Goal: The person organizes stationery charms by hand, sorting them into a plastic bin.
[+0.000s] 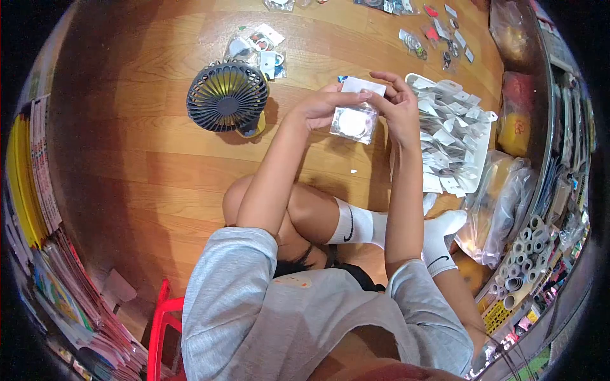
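Note:
Between my two hands is a small clear plastic packet [354, 125] with a white card at its top and a pale round item inside. My left hand [324, 105] pinches it from the left, thumb across the card. From the other side my right hand [400, 109] grips its upper edge, thumb meeting the left thumb and some fingers raised. Right of my right hand stands a white plastic basket [486, 149] filled with many similar carded packets [448, 130]. What the round item is cannot be made out.
A dark fan [227, 96] stands on the wooden floor at left, with packets [264, 46] behind it. More packets [438, 35] lie at the far right. Plastic bags [499, 203] and a packed shelf [559, 159] line the right side. A red stool [166, 311] is at lower left.

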The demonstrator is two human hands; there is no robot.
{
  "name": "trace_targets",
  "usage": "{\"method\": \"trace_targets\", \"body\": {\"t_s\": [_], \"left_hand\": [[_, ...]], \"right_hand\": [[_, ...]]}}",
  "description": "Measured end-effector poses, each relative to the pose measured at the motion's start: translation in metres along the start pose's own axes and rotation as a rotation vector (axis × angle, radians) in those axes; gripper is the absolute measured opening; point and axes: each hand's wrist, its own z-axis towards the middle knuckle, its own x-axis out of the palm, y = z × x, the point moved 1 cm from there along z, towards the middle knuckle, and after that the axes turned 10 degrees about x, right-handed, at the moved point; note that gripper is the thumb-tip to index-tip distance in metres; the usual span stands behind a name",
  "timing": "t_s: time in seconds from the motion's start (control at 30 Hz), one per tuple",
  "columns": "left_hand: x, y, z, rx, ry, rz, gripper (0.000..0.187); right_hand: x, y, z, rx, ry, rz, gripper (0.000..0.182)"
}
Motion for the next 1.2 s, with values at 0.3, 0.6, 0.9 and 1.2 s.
{"method": "trace_targets", "body": {"t_s": [0.3,0.6,0.9,1.2], "left_hand": [[0.003,-0.018,-0.007,0.201,0.088,0.372,0.041],[0.003,-0.014,-0.004,0.087,-0.116,0.299,0.030],[-0.040,0.009,0.004,0.346,-0.497,-0.211,0.031],[-0.052,0.017,0.002,0.306,-0.595,-0.384,0.029]], "right_hand": [[0.002,0.025,0.018,-0.024,0.265,-0.237,0.034],[0.010,0.029,0.025,-0.280,-0.104,-0.476,0.025],[0.135,-0.016,0.087,-0.122,-0.170,-1.083,0.024],[0.146,-0.046,0.120,-0.025,0.016,-1.038,0.019]]}}
